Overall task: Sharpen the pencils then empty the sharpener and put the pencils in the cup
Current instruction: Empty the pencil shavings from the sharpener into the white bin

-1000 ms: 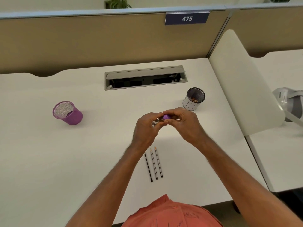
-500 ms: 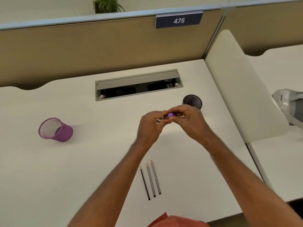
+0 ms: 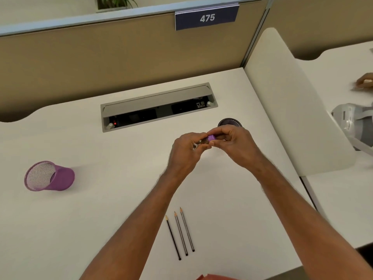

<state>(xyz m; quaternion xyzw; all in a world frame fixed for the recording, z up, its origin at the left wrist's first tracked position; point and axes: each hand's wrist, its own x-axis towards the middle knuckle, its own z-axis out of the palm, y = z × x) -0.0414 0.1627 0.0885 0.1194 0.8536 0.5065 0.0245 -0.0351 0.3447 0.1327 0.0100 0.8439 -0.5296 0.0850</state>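
Hands: the left hand [image 3: 186, 151] and the right hand [image 3: 235, 145] are both raised over the desk [image 3: 101, 219], meeting fingertip to fingertip around the sharpener [image 3: 209, 139].
Left hand: fingers curled round the clear body of the sharpener, holding it firmly.
Right hand: thumb and fingers pinching the purple cap end; from here it looks like a twisting or pulling hold.
Sharpener: off the desk, held between the two hands, just in front of the dark cup [image 3: 230, 122].
What changed: compared with a second ago, the hands have drifted a little toward the dark cup, which now sits mostly hidden behind the right knuckles; the holds look the same.
What that means: I'd judge the sharpening finished and the emptying under way, with the cap not yet visibly apart from the body.
Pencils: three pencils [image 3: 181, 233] lie side by side on the desk near the person, tips pointed and facing away; they have not moved since a second ago.
Purple cup: the mesh cup [image 3: 49, 176] sits far off to the left, well apart from everything, untouched as before.
Other differences: the view has shifted, and a blurred hand [image 3: 364, 81] has appeared at the neighbouring desk on the right.
Left to do: tip out the shavings, then gather the pencils into a cup.
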